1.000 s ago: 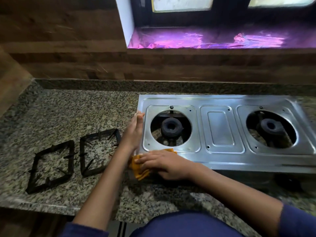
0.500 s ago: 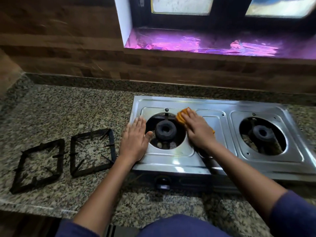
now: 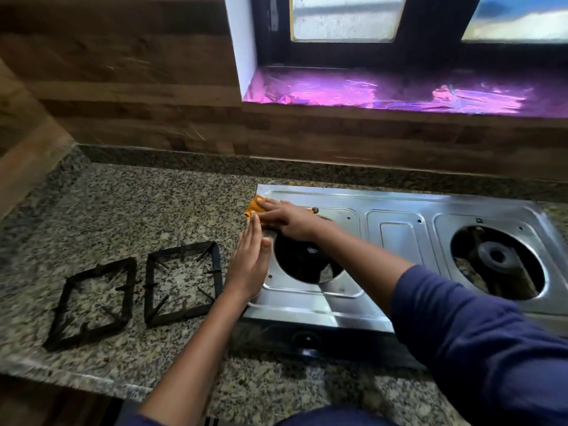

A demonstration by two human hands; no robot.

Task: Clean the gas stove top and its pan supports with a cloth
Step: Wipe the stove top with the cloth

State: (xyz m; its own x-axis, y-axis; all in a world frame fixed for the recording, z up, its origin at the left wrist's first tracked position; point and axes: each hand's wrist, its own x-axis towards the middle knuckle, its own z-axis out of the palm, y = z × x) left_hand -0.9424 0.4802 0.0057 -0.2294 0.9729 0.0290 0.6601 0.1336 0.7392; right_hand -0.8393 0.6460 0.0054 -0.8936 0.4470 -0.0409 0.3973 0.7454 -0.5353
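- Fingers [image 3: 270, 207] of the right hand [image 3: 289, 221] are lying flat and close together, pressing the orange cloth [image 3: 254, 207] onto the far left corner of the stove top [image 3: 396, 235]; half a second ago the same hand was pressing the cloth at the far right rim of the left burner opening [image 3: 304, 259].
- Left hand [image 3: 250, 265] is resting edge-on along the left rim of the stove, fingers straight and together, gripping nothing; earlier it was lying palm-down with fingers spread beside the opening.
- Cloth is showing only as a crumpled orange edge poking out from under the right fingertips, half over the stove corner.
- Stove top is gleaming as pressed sheet steel, with two round burner openings and a raised rectangular panel between them; the right burner [image 3: 496, 256] is sitting dark and ring-shaped in its hole.
- Two pan supports [image 3: 184, 282], black square frames with inward prongs, are lying side by side on the speckled granite counter [image 3: 123, 210], left of the stove and near the left hand.
- No writing is reading clearly anywhere.
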